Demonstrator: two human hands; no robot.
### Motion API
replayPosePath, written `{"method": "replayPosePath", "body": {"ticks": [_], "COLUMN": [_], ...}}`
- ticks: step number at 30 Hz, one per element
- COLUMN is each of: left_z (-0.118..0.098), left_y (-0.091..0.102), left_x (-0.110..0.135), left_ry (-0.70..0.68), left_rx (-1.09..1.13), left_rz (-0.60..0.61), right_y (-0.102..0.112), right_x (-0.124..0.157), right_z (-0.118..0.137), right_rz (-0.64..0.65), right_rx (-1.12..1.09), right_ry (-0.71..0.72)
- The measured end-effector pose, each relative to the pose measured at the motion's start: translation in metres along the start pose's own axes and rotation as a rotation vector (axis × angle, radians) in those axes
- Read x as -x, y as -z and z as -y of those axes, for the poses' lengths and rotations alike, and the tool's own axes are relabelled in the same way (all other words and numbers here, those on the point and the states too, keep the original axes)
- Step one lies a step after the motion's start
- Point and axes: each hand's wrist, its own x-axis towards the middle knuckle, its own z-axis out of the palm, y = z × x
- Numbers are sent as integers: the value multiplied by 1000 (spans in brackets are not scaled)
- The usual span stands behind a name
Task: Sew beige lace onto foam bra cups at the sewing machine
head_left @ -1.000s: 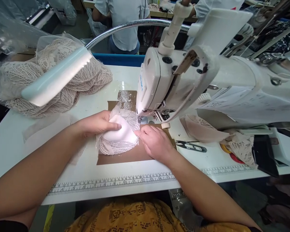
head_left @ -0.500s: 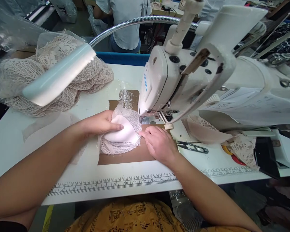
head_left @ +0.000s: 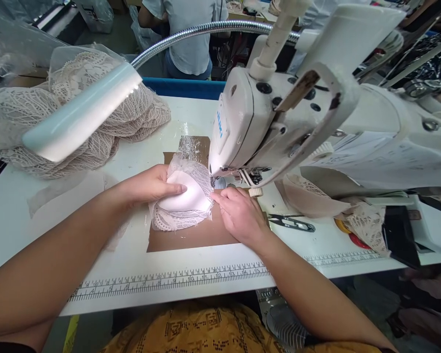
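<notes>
A pale, smooth bra cup (head_left: 187,193) with lace (head_left: 182,220) around it lies on the brown sheet at the sewing machine's needle area (head_left: 212,182). My left hand (head_left: 154,185) grips its left side, thumb on top and fingers hidden beneath. At the cup's right tip, my right hand (head_left: 240,213) is closed, with index finger and thumb pinching the lace edge close to the presser foot. The lace runs up to the foot; the needle itself is too small to make out.
A large lace bundle (head_left: 132,117) lies at the back left under a lamp (head_left: 83,115). Thread snips (head_left: 292,223) rest right of my right hand. More lace pieces (head_left: 308,196) lie further right. A printed ruler (head_left: 176,279) runs along the front edge. Another person (head_left: 189,39) sits beyond the table.
The cup and its lace have turned slightly by the foot, the lower lace edge shifting up a little. Both hands keep their hold. The whole view has moved slightly.
</notes>
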Motion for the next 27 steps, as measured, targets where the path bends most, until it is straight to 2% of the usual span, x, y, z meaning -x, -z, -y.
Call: {"method": "replayPosePath", "body": {"ticks": [11,21,27], "left_z": [-3,-4,2], "left_y": [-2,0,5], "left_x": [1,-1,-1], "left_ry": [-11,4,14], "left_rx": [-46,-70,-75], "left_rz": [-6,-83,-119], "right_y": [-1,-3,-1], "right_x": [-1,-3,2], "right_z": [1,0,-2], "right_rz": [-22,-16,-29], "right_rx": [14,60,27], "right_ry": [-19,-28,14]}}
